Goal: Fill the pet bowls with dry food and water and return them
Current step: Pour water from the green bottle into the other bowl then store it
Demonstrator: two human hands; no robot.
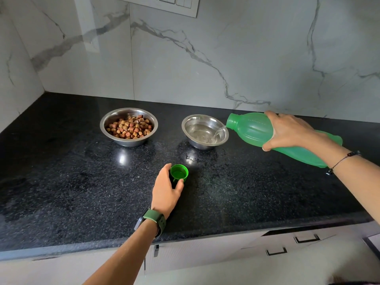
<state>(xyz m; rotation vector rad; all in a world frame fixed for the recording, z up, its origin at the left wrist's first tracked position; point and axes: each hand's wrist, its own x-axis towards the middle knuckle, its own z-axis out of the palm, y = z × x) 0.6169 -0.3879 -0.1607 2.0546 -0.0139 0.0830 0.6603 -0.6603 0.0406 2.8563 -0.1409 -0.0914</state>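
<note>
Two steel pet bowls stand on the black granite counter (61,182). The left bowl (107,128) holds brown dry food (129,127). The right bowl (190,132) has some water in its bottom. My right hand (287,130) grips a green plastic bottle (250,128) tipped on its side, mouth at the right bowl's rim, and a thin stream of water (219,132) runs into the bowl. My left hand (166,188) holds the green bottle cap (179,172), open side up, resting on the counter in front of the bowls.
A marble-patterned wall rises behind the counter, with a switch panel (164,3) at the top. Small water drops (191,158) lie in front of the right bowl. White drawers with dark handles (306,239) sit below the counter's front edge.
</note>
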